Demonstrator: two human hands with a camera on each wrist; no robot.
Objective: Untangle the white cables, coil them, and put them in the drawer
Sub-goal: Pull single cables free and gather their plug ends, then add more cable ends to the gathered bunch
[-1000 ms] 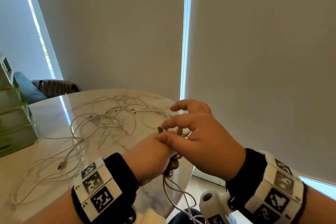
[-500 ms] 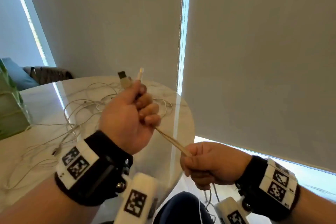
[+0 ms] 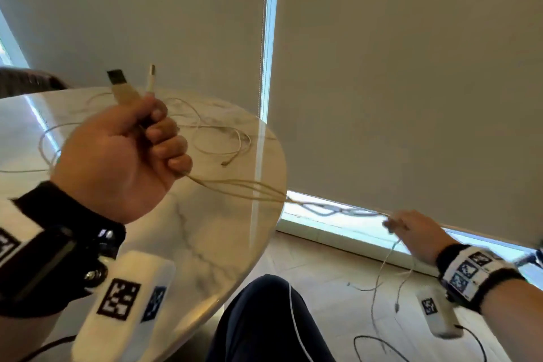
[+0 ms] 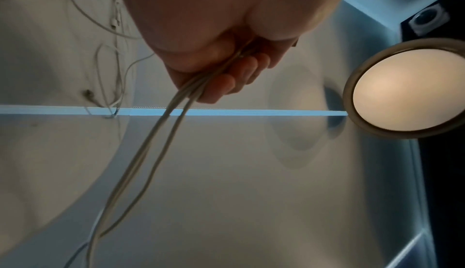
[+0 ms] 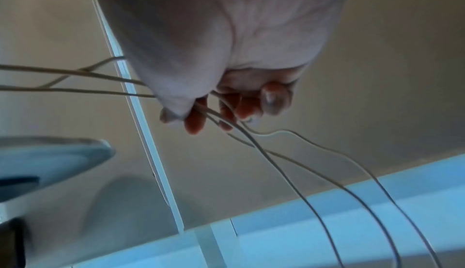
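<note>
Head cam has my left hand (image 3: 117, 153) up over the round marble table (image 3: 205, 244), fist curled tight around a bunch of white cables (image 3: 235, 185), with two plug ends poking out the top: a USB-A plug (image 3: 119, 84) with a dark metal tip and a slimmer white connector (image 3: 151, 79) right beside it. From the bottom of that fist the strands run out past the table edge, pretty much taut, over to my right hand (image 3: 411, 232), which is way off to the side and low, near the bottom of the window blind (image 3: 411, 82). Right wrist cam shows my fingers (image 5: 274, 97) curled in around the strands with the thumb closing over them, and the loose tails (image 5: 327, 182) hang down from there toward the floor. More cables (image 3: 211, 132) lie in loose loops on the tabletop behind my left hand. Left wrist cam shows the strands (image 4: 151, 153) leaving my closed fingers (image 4: 221, 85) side by side. Can't see a drawer in any view.
</note>
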